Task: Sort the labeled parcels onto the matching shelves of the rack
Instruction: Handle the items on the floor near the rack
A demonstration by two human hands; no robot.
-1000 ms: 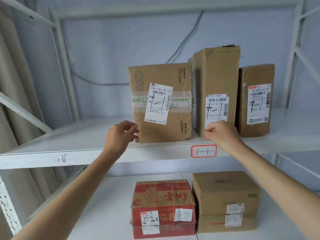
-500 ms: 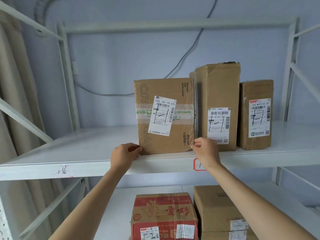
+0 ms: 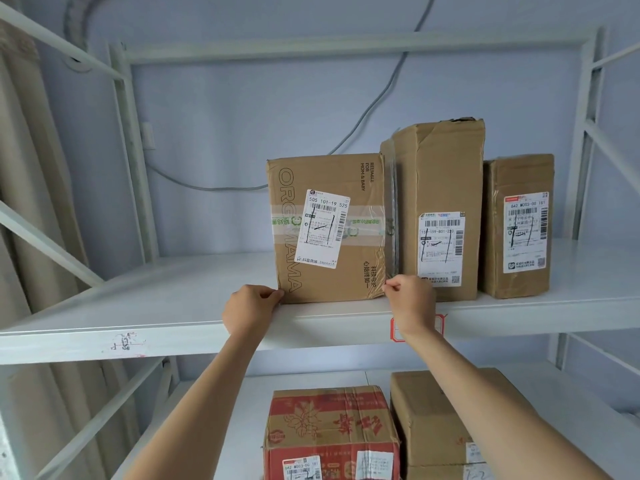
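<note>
- Head view puts your left hand at the lower left corner of the ORGMAMA parcel, fingers curled and pinched onto that corner at the shelf edge.
- Your right hand pinches the same parcel's lower right corner, thumb and fingers closed on the cardboard, the wrist covering part of the red-bordered shelf tag.
- That parcel stands upright on the upper shelf, near the front lip, with a white shipping label stuck slightly askew over a band of clear printed tape.
- Count three parcels on this shelf: the one you hold, a taller dented box touching its right side, and a narrower box just beside that, each carrying one white label.
- Left of your parcel the shelf is bare white board with a smudged mark on its front edge.
- Two parcels show on the lower shelf: a red printed carton and a plain brown box just beside it, both with labels and both cut off by the bottom of the frame.
- You face a white metal rack against a pale blue wall, one grey cable hanging across it and beige curtain at the left.
</note>
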